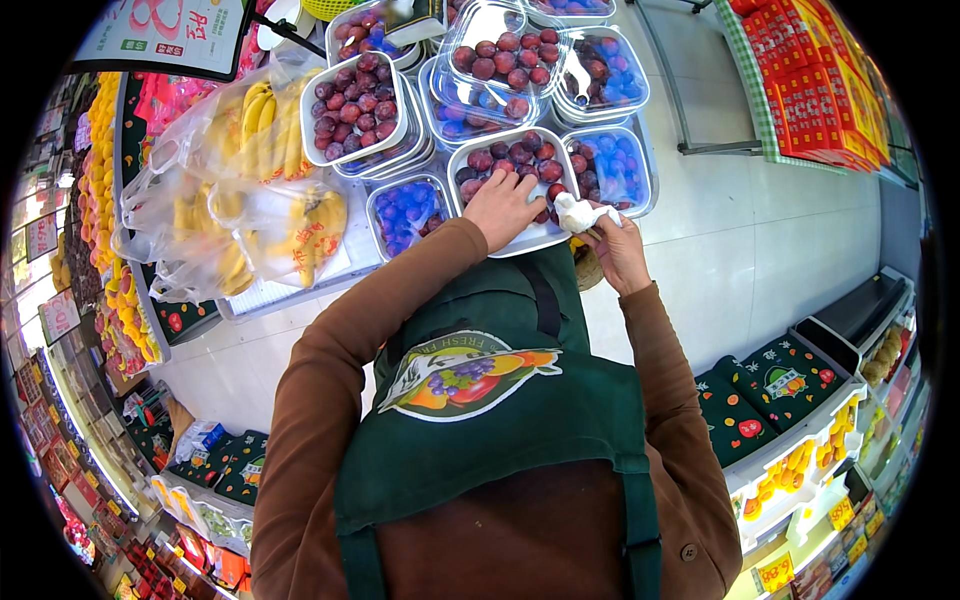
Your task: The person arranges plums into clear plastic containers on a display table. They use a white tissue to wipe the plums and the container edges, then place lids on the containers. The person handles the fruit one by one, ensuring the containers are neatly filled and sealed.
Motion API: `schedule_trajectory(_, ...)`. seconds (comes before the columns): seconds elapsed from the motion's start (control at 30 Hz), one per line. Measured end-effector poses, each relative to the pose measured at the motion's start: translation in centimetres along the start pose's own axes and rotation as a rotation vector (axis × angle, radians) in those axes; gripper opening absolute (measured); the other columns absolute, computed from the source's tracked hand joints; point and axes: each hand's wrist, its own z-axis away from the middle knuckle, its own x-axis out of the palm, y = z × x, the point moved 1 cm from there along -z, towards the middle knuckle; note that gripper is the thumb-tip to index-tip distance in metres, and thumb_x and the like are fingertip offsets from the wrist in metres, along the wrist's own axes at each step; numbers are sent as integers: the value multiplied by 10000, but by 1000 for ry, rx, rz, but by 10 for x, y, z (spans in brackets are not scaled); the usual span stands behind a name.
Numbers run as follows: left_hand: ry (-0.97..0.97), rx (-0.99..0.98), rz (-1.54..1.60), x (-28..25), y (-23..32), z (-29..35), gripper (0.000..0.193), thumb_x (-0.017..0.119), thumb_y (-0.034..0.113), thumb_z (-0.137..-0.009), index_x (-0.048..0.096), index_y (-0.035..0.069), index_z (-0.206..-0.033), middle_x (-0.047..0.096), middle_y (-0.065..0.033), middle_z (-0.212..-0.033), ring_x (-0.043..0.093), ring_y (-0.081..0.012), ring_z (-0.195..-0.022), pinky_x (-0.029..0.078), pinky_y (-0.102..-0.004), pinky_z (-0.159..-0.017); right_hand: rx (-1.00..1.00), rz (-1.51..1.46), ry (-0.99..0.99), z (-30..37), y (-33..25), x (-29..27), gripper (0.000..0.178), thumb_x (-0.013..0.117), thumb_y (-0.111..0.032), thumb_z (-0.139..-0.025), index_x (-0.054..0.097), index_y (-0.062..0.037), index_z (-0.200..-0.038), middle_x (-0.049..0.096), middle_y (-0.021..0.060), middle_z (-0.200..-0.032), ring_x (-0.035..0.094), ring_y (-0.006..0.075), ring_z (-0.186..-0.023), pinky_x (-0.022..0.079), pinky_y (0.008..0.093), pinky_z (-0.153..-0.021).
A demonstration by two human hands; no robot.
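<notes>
Pinching white wad with right hand at white tray; curving left hand over plums inside, grip unclear. Probably bruisable: best cupped lightly.

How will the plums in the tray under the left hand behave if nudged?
The plums look round, so they would probably roll. They sit loose in the white tray, whose raised rim should likely keep them from escaping. Their deep red skins suggest ripe fruit, so hard pressure might bruise them.
</notes>
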Motion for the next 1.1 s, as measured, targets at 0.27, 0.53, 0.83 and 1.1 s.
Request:
schedule_trajectory(0.27,158,-234,431,-31,-15,-3,285,715,173,-737,647,109,-1006,539,-77,-984,551,-262,-954,391,-383,-843,-33,-34,5,0,-4,1,284,527,-57,-935,588,64,-1185,650,121,-1105,658,216,-997,566,336,-862)
schedule_trajectory(0.53,275,-518,407,-36,-49,3,359,741,174,-714,643,64,-1043,554,-92,-1007,527,-290,-994,410,-411,-849,-67,-32,10,-5,0,2,277,544,-76,-942,599,67,-1172,652,114,-1094,658,198,-968,571,313,-811)
schedule_trajectory(0.83,-38,17,29,-31,-9,18,269,677,235,-738,642,145,-989,561,-69,-992,491,-244,-1059,372,-362,-864,-136,59,33,-4,-2,7,270,562,-94,-933,631,55,-1148,677,98,-1040,657,137,-878,545,232,-725)
schedule_trajectory(1.1,-168,68,-45,-18,-5,15,207,551,167,-813,678,194,-975,558,-77,-933,487,-245,-1032,370,-361,-856,-124,51,63,-1,-6,14,283,523,-117,-957,621,45,-1168,660,99,-1097,662,172,-945,569,270,-771)
